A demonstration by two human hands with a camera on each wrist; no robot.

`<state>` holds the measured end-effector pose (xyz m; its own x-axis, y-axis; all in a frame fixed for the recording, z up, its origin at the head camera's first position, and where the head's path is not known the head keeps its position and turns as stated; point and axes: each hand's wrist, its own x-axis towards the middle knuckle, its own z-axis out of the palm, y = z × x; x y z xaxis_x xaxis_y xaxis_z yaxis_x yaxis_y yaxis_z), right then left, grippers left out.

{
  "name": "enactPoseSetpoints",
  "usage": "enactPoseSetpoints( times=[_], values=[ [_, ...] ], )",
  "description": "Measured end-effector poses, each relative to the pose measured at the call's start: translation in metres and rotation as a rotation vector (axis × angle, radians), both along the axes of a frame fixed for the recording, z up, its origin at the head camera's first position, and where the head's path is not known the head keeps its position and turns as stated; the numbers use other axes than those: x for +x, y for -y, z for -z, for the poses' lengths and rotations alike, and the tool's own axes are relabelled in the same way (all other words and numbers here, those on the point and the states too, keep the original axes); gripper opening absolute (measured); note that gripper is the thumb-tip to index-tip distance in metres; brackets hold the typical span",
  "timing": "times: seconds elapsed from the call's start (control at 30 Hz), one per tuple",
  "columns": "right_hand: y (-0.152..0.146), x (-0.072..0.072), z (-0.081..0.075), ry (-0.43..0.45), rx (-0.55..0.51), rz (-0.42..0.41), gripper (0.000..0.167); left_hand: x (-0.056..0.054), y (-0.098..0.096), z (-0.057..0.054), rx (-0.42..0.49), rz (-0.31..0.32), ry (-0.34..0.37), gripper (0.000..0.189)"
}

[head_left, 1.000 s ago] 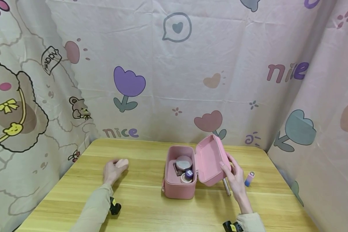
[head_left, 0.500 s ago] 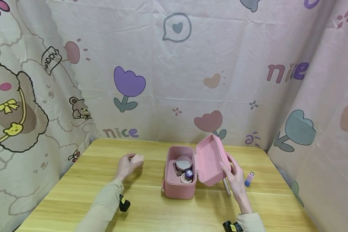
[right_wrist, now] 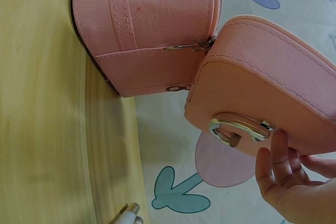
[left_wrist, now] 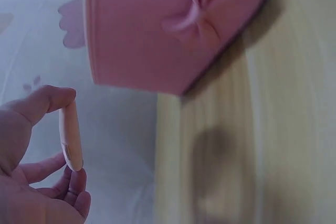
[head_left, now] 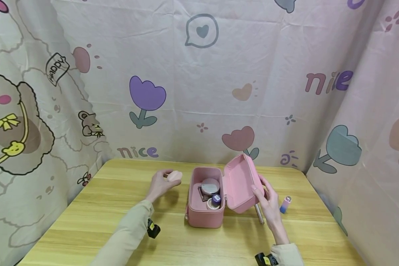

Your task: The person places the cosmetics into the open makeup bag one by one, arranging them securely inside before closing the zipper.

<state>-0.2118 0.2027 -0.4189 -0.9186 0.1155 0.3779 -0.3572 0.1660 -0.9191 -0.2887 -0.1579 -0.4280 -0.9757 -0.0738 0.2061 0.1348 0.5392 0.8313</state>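
My left hand (head_left: 159, 185) pinches a flat, peach-coloured powder puff (head_left: 174, 176) between thumb and fingers, raised over the table just left of a pink cosmetic case (head_left: 206, 218). In the left wrist view the puff (left_wrist: 71, 136) appears edge-on, with the case's bow-trimmed side (left_wrist: 157, 30) beyond it. My right hand (head_left: 270, 201) grips the outer edge of the case's lid (head_left: 241, 184), which is swung out to the right. Inside the case lie a round silver-topped compact (head_left: 210, 187), a small dark-framed palette (head_left: 202, 193), a purple-capped bottle (head_left: 216, 200) and a pale round item (head_left: 213, 205).
A slim silver tube (head_left: 259, 215) lies on the wooden table (head_left: 173, 244), partly beneath the lid. To the right of my right hand is a pink-and-blue tube (head_left: 285, 204). Printed cloth (head_left: 186, 92) hangs around the back and sides.
My left hand has carried the powder puff rightward across the table, close to the case. My right hand and the lid have stayed in place.
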Motion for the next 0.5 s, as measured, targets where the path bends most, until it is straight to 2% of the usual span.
enactPoseSetpoints(
  times=[0.3,0.5],
  values=[
    [0.0,0.001,-0.001,-0.009,-0.001,-0.009,0.052,0.0,-0.024,-0.018,-0.019,0.079,-0.046,0.061],
    [0.0,0.002,-0.001,0.001,-0.004,-0.008,0.052,-0.001,-0.039,-0.024,-0.041,0.112,-0.047,0.059]
  ],
)
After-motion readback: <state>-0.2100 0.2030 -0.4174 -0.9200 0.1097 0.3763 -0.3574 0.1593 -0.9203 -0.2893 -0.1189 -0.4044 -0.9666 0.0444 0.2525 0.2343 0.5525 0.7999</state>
